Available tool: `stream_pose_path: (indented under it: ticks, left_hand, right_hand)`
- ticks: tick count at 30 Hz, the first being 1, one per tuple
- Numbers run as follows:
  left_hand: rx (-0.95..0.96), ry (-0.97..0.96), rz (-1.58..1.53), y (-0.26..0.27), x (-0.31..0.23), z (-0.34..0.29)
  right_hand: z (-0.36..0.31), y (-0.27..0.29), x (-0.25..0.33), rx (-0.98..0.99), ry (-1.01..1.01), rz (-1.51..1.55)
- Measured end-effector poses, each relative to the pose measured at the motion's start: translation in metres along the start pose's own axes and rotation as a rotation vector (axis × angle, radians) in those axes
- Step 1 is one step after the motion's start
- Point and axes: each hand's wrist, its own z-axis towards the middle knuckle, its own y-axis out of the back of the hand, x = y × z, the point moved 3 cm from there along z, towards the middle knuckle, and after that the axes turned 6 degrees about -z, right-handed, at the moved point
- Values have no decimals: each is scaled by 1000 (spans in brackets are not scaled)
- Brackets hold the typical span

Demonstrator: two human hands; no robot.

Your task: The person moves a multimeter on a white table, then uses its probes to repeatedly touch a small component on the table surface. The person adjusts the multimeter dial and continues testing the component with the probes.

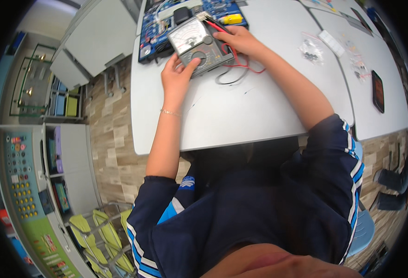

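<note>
My left hand (176,75) is closed on the lower left side of a grey analog multimeter (189,36), its thumb at the round selector dial. The meter's white scale faces up, and it is tilted at the front edge of a blue electronics board (161,28). My right hand (242,41) pinches a red and a black test probe (219,26) above the meter's right side. Red and black leads (234,74) loop on the table below that hand. A yellow part (232,19) sits on the board just beyond the probes.
The white table (245,116) ends close to my body. On the right lie a clear bag of small dark parts (311,53), more loose parts (359,69) and a black phone (378,91). Shelves (67,153) and green folding chairs (104,231) stand to the left.
</note>
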Motion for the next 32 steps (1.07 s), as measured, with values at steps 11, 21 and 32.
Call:
stream_pose_path:
  ticks: [11, 21, 32]
  left_hand:
    - [-44, -249, 40, 17, -7, 4]
    - [-170, 49, 342, 54, -21, 3]
    - [-272, -153, 116, 49, -34, -61]
  right_hand:
    - [-14, 86, 44, -347, 173, 591]
    - [-63, 333, -9, -1039, 476, 807]
    - [-127, 438, -73, -1347, 137, 678]
